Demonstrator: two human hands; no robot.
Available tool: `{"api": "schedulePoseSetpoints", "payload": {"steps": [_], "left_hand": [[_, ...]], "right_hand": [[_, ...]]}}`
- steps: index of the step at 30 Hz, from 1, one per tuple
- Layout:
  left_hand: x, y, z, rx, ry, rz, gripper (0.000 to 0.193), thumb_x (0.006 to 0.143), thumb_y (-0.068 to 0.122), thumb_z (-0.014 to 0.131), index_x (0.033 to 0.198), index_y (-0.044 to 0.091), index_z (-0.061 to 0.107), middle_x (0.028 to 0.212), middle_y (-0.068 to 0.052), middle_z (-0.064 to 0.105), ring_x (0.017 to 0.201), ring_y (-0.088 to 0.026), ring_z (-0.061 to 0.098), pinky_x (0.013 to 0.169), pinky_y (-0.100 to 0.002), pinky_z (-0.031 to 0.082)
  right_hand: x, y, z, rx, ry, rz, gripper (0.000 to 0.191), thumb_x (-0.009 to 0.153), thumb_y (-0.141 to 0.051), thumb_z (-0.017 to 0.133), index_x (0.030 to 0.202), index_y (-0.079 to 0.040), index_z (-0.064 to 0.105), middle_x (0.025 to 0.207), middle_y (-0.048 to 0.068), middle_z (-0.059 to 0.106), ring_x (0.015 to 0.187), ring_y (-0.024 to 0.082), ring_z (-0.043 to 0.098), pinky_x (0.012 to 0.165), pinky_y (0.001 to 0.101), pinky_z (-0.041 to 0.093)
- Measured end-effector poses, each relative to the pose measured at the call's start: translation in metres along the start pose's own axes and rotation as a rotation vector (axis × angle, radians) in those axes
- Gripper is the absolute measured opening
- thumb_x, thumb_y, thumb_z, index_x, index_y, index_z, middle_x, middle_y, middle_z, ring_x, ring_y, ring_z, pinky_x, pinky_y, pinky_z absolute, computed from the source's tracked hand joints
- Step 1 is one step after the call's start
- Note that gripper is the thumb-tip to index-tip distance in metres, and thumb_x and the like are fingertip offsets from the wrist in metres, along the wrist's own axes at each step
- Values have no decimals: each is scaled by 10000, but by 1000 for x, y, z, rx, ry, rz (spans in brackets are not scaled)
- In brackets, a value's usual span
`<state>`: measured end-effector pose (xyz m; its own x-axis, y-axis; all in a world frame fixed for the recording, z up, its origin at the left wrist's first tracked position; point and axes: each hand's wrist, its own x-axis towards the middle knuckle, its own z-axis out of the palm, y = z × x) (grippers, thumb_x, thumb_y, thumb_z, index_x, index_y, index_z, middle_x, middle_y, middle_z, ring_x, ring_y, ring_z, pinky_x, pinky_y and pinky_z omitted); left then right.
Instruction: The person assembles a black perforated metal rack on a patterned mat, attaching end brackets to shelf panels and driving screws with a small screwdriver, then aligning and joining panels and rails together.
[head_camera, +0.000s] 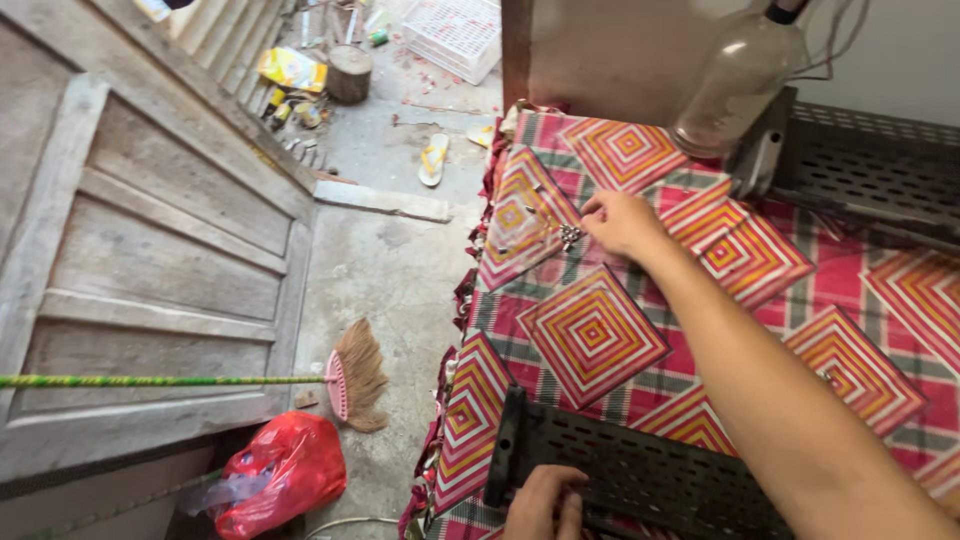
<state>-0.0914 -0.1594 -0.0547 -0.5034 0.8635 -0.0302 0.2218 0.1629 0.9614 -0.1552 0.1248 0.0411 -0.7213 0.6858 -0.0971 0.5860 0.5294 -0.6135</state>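
Across the red diamond-patterned tablecloth (590, 335), our right hand (620, 222) pinches small silvery metal pieces (571, 237), which lie just left of its fingertips. Our left hand (545, 503) curls closed on the black perforated metal bracket (640, 475), whose long axis runs left-right.

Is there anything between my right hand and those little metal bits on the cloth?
Nothing visible. The right hand is already at the metal bits, fingertips on or just beside them. The glass bottle stands farther back, off to the side.
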Motion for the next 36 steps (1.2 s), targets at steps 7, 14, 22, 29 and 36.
{"api": "schedulePoseSetpoints", "payload": {"steps": [7, 14, 22, 29, 36], "left_hand": [[20, 11, -8, 5, -23, -16, 141, 679, 25, 488, 810, 44, 534, 721, -100, 552, 680, -183, 584, 603, -256, 445], [35, 27, -7, 38, -74, -176, 140, 683, 65, 489, 814, 57, 537, 689, -82, 575, 642, -155, 597, 586, -234, 448], [31, 30, -8, 44, -42, -214, 151, 685, 59, 491, 829, 52, 536, 687, -68, 578, 641, -124, 583, 579, -223, 443], [22, 30, -20, -20, -54, -301, 144, 705, 65, 482, 838, 53, 535, 669, -55, 586, 628, -96, 571, 571, -209, 439], [27, 30, -17, -60, -61, -293, 147, 706, 60, 474, 841, 49, 531, 655, -51, 574, 605, -89, 554, 549, -207, 435]], "right_hand": [[-70, 84, -60, 56, 186, 193, 220, 686, -191, 556, 843, -38, 561, 711, 103, 590, 645, 156, 568, 582, 264, 441], [-149, 108, -70, 12, 140, 431, 236, 665, -200, 563, 860, -68, 571, 714, 88, 606, 629, 153, 584, 561, 268, 459], [-171, 109, -61, -145, 427, 573, 219, 690, -216, 558, 862, -83, 581, 761, 75, 603, 694, 201, 573, 616, 310, 448], [-195, 138, -56, -177, 369, 570, 238, 678, -204, 558, 870, -63, 560, 755, 84, 599, 705, 228, 570, 633, 326, 444], [-178, 107, -54, -327, 378, 582, 182, 710, -230, 547, 775, -62, 570, 675, 111, 580, 680, 260, 552, 624, 352, 431]]}}
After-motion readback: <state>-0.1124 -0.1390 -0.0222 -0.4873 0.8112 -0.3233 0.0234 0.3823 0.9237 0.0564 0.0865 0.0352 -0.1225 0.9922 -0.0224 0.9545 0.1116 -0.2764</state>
